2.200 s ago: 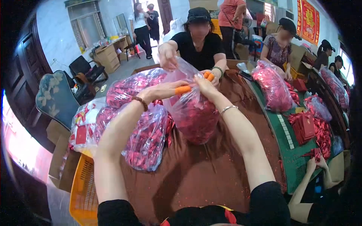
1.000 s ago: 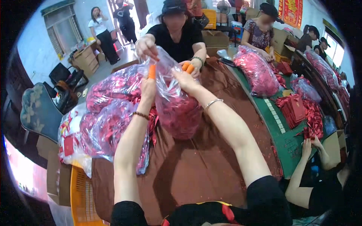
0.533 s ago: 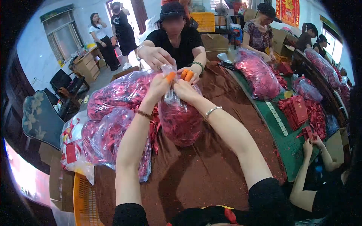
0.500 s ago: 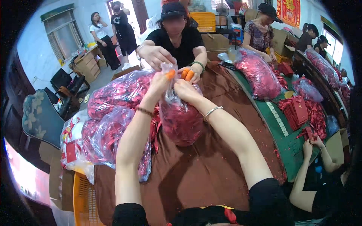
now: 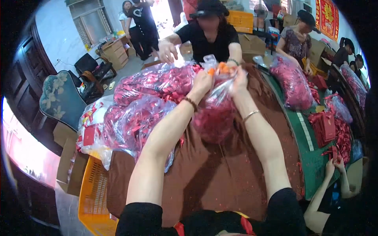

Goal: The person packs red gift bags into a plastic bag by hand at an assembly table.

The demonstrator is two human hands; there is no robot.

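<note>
In front of me on the brown cloth stands a clear plastic bag (image 5: 214, 124) packed with red pieces. My left hand (image 5: 202, 84) is closed on the left side of its gathered top, with an orange finger cover showing at the fingertip. Closed on the right side of the top is my right hand (image 5: 239, 83), the thin plastic bunched in its fingers. Across the table, a co-worker's hand with orange finger covers (image 5: 225, 68) is at the bag's far side. That person's other hand (image 5: 168, 52) is raised over the neighbouring bags.
Filled bags of red pieces (image 5: 136, 122) lie piled on the left. An orange crate (image 5: 91, 192) stands at the table's lower left. To the right, a green work surface (image 5: 297, 145) carries red packets (image 5: 323, 126) and another filled bag (image 5: 290, 84). Several co-workers sit or stand around.
My hands have moved apart, spreading the top of the bag. The co-worker's hand on the left has let go of the bag and drawn back leftward. The view has shifted.
</note>
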